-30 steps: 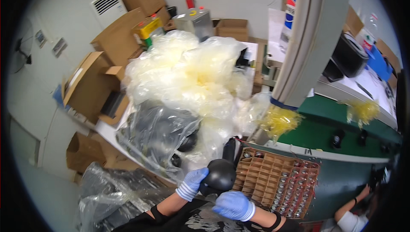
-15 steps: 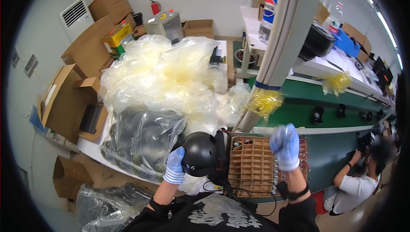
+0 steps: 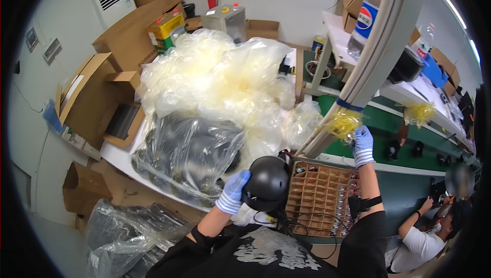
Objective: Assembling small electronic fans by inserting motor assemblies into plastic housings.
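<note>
My left hand [image 3: 233,191], in a blue and white striped glove, grips the side of a round black dome-shaped shell [image 3: 266,183] in front of my body. Black cables run beside the shell toward a crate. My right hand [image 3: 363,147], gloved the same way, reaches up to a bunch of thin yellow strips [image 3: 343,123] fastened to a grey post [image 3: 376,63]. Its fingers close at the bunch's lower right edge; their tips are partly hidden among the strips.
A cardboard-divided crate [image 3: 313,196] holds small metal parts at its right side. Clear bags [image 3: 215,78] heap over the table, beside a bag of dark things [image 3: 192,150]. A green conveyor [image 3: 376,140] carries black parts. A co-worker [image 3: 424,242] sits at the right.
My right hand has moved up and away from above the crate to the yellow strips. The left hand stays on the black shell. The whole view has shifted.
</note>
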The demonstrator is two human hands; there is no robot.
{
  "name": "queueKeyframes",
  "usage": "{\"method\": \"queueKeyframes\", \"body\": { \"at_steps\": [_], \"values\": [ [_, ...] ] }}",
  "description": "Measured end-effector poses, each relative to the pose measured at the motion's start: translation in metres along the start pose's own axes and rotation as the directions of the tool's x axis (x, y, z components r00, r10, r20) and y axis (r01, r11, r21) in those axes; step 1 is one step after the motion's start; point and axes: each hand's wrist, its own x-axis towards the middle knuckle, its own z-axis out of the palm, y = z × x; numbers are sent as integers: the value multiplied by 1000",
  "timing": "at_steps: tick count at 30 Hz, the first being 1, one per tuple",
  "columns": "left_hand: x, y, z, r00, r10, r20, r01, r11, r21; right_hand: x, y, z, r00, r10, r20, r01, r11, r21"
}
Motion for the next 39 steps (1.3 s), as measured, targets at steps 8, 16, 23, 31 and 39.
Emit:
{"method": "queueKeyframes", "body": {
  "at_steps": [8, 16, 23, 31, 39],
  "values": [
    [5, -14, -2, 997, -58, 57, 54, 996, 70, -43, 62, 4, 987, 80, -138, -122, 936, -331],
    [-1, -23, -3, 907, -301, 295, 254, 949, 187, -163, -109, 99, 364, -61, 929, 573, 801, -172],
    [6, -25, 8, 623, -621, 475, 528, 783, 330, -172, -80, 79, 449, 16, 893, 293, 942, -164],
    [-4, -3, 33, 826, -63, 560, 267, 919, -290, -192, -13, 58, 914, 153, 377, -390, 590, 707],
    [-15, 15, 36, 738, 50, 673, -54, 998, -15, -182, -26, 55, 878, 5, 479, -396, 570, 720]
  ]
}}
